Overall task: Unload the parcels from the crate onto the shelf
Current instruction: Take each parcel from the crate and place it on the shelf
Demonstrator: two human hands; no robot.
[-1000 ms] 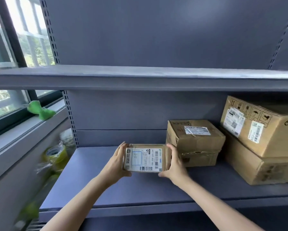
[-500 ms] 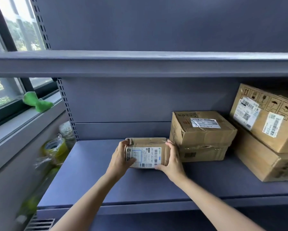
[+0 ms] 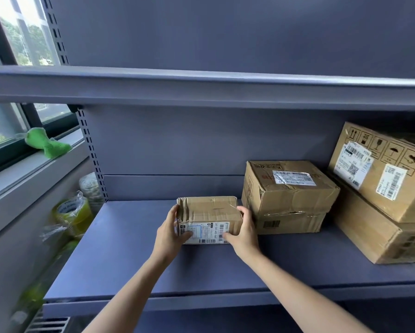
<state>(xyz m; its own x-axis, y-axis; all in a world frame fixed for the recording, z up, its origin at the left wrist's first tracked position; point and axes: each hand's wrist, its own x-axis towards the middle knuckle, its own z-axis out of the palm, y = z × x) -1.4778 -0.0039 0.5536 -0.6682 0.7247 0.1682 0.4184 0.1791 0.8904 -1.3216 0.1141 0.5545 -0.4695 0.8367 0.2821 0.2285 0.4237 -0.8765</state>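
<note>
A small brown cardboard parcel (image 3: pixel 210 213) with a white label on its front sits on the blue-grey shelf (image 3: pixel 134 258). My left hand (image 3: pixel 171 233) grips its left end, thumb on the front label. My right hand (image 3: pixel 243 230) grips its right end, fingers along the side. Just to the right, nearly touching, stands a medium taped parcel (image 3: pixel 288 195). The crate is out of view.
Two large cartons are stacked at the far right, the upper one (image 3: pixel 384 169) tilted on the lower (image 3: pixel 379 231). An upper shelf board (image 3: pixel 201 90) overhangs. Left of the shelf post are tape rolls (image 3: pixel 73 212) and a green toy (image 3: pixel 45 143) on the window sill.
The parcel moved from held above the shelf down and back until it rests on the shelf beside the medium parcel. Both hands stayed on its ends.
</note>
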